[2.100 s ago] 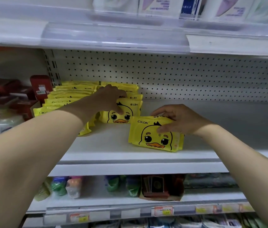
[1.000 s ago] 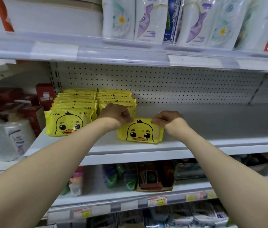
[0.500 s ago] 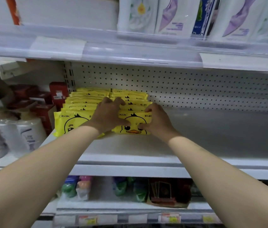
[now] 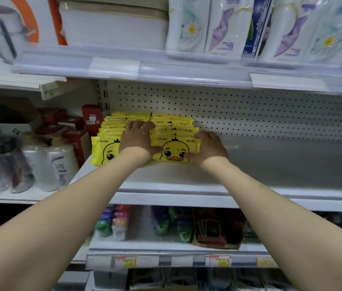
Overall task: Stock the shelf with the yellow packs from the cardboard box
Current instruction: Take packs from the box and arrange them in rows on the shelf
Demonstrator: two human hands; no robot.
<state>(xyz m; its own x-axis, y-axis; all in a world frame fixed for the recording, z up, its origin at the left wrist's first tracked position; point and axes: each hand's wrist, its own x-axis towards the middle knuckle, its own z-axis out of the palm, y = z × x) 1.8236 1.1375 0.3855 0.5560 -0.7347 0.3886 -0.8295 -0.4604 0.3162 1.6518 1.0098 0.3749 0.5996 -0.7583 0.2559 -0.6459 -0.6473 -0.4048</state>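
Two rows of yellow duck packs stand upright on the white shelf, at its left end against the pegboard. The front pack of the right row faces me, and both hands are on it. My left hand holds its left edge, thumb on the front face and fingers laid over the tops of the packs behind. My right hand grips its right edge, thumb on the duck face and fingers curled over the top. The left row's front pack is partly hidden by my left wrist. The cardboard box is out of view.
Red cartons and white bottles stand on the neighbouring shelf to the left. The upper shelf carries white refill packs and juts out overhead. The lower shelf holds small coloured goods. The white shelf runs on to the right of the packs.
Both hands have carried the pack from the shelf's front middle back and left, stood it upright, and pushed it against the right row. The camera has moved closer.
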